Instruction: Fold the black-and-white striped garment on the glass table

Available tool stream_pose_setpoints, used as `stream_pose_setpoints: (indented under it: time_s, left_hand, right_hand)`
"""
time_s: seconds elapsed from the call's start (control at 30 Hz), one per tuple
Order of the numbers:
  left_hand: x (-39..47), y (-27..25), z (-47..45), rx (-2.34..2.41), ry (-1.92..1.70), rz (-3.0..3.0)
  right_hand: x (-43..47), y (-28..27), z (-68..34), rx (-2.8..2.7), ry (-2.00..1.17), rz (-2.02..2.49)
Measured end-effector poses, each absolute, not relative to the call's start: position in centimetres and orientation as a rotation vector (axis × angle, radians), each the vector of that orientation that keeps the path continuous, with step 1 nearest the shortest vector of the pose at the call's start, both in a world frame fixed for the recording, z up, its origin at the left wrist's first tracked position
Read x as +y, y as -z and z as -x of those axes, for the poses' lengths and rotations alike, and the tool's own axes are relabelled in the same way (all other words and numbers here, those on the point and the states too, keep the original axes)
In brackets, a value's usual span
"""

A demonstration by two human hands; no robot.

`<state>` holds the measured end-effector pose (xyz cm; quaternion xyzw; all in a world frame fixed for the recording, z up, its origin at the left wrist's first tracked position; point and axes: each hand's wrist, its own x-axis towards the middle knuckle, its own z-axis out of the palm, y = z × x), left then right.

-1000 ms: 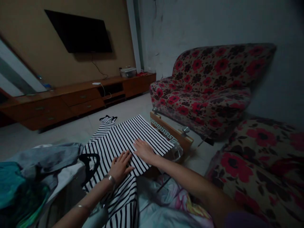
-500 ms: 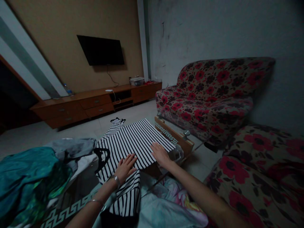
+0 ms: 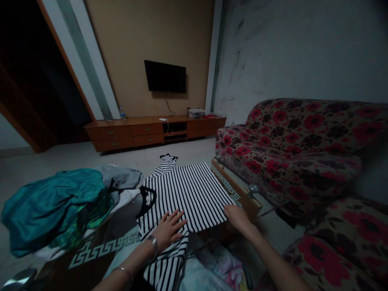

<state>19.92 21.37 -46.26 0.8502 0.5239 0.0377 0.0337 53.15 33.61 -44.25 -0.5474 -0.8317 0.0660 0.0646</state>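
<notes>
A black-and-white striped shirt (image 3: 197,194) lies spread on the glass-topped table, its black-trimmed neck opening towards the left. One sleeve points away from me and the other hangs towards me. My left hand (image 3: 169,231), a silver bracelet at its wrist, rests flat on the cloth near the close shoulder, fingers spread. At the hem's near right corner, my right hand (image 3: 238,217) has its fingers closed on the shirt's edge. The fingertips there are partly hidden.
Teal clothing (image 3: 60,202) and grey clothing (image 3: 121,177) are heaped at left. Pale blue cloth (image 3: 203,270) lies low in front of me. A patterned table panel (image 3: 226,182) borders the shirt. Floral sofas (image 3: 291,129) stand right; a wooden TV cabinet (image 3: 145,131) runs along the far wall.
My right hand has slid from lying on the shirt to its near right corner and closed there. The left hand stays flat on the cloth. The view has shifted left and up.
</notes>
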Motion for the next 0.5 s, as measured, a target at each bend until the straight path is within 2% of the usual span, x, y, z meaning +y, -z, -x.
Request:
stream_pose_setpoints:
  time_s: [0.1,0.27,0.5]
  left_hand:
    - [21.1,46.2,-19.9,1.616,-0.139,-2.6]
    - [21.1,46.3,-19.9,1.646,-0.171,-2.593]
    - [20.9,47.1,-20.3,1.766,-0.22,-2.562]
  right_hand:
    - [35.4,43.0,-46.2,-2.533,-0.13,1.374]
    - [40.7,44.9,-37.0,-2.649,-0.204,0.918]
    - [50.0,44.5,-43.3,-2.302,-0.078,1.636]
